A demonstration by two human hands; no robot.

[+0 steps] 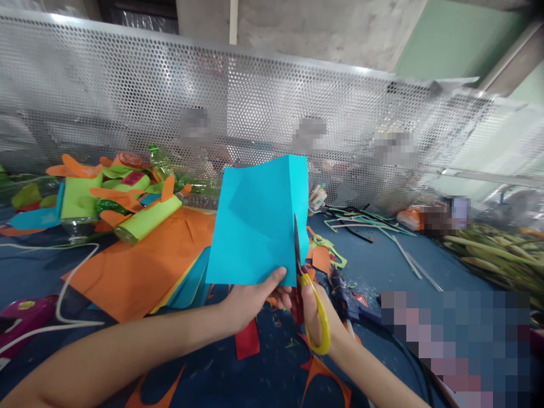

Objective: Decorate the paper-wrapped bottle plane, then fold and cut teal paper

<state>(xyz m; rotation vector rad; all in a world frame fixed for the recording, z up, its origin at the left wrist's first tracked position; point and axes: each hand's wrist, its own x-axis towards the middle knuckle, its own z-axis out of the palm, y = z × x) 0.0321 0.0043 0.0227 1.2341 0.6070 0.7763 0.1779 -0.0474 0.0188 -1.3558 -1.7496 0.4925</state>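
Observation:
A sheet of bright blue paper (255,226) is held up in front of me, with a fold line near its right side. My left hand (255,300) grips its lower edge, thumb on the near face. In my right hand (317,317) is a pair of scissors (322,326) with yellow handles. One dark blade lies over the front of the paper along the fold, pointing up; the other blade is hidden behind. Under my hands lie a red paper piece (247,341) and orange paper offcuts (325,377).
Orange sheets (148,272) lie at left, below paper-wrapped bottles (148,221). A magenta device (29,317) and white cord (63,283) are far left. Right are a glue gun (346,297), thin strips (382,221) and dried leaves (488,249). A perforated metal panel (170,85) stands behind.

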